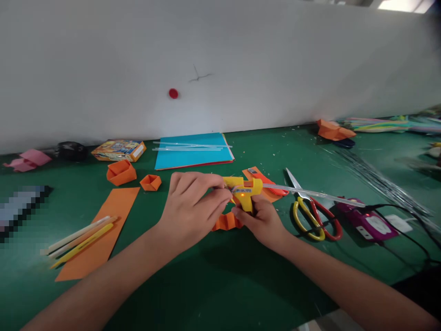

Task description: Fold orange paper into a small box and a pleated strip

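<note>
My right hand (260, 220) grips the handle of a yellow hot glue gun (245, 189) with a clear glue stick (310, 193) running out of its back to the right. An orange light glows on the gun's body. My left hand (193, 204) is at the gun's nozzle end, its fingertips pinched there over a folded orange paper piece (225, 223) lying on the green table (220, 276). What the left fingers pinch is hidden.
Scissors with yellow and red handles (315, 214) lie right of the gun, beside a purple power strip (367, 223) with black cables. Orange paper strip with sticks (99, 230), two small orange paper boxes (121, 172), blue paper sheets (193, 151) and a colourful box (119, 150) lie further left and back.
</note>
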`<control>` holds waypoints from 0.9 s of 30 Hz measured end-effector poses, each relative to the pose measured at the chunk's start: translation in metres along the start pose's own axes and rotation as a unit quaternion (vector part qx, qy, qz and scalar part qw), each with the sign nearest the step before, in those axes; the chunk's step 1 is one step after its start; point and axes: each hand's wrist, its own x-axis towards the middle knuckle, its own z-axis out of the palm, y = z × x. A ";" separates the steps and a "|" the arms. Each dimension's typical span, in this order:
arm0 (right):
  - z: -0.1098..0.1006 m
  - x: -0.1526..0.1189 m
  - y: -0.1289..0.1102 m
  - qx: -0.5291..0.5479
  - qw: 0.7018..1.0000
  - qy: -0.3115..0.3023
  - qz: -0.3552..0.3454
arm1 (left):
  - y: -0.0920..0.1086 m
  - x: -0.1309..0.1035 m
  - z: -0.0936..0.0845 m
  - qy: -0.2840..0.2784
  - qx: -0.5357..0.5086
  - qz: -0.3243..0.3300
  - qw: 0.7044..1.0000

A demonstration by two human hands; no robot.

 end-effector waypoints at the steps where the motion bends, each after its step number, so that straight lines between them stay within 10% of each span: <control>1: -0.001 0.001 -0.001 0.009 1.000 0.001 0.007 | 0.000 0.000 0.000 -0.001 0.000 0.002 1.000; 15: -0.004 0.005 0.002 0.111 0.992 -0.007 0.055 | -0.001 -0.004 -0.004 -0.020 -0.014 0.001 1.000; 27: -0.004 0.007 0.001 0.197 0.976 0.013 0.097 | -0.026 -0.019 -0.043 -0.101 -0.036 -0.019 0.994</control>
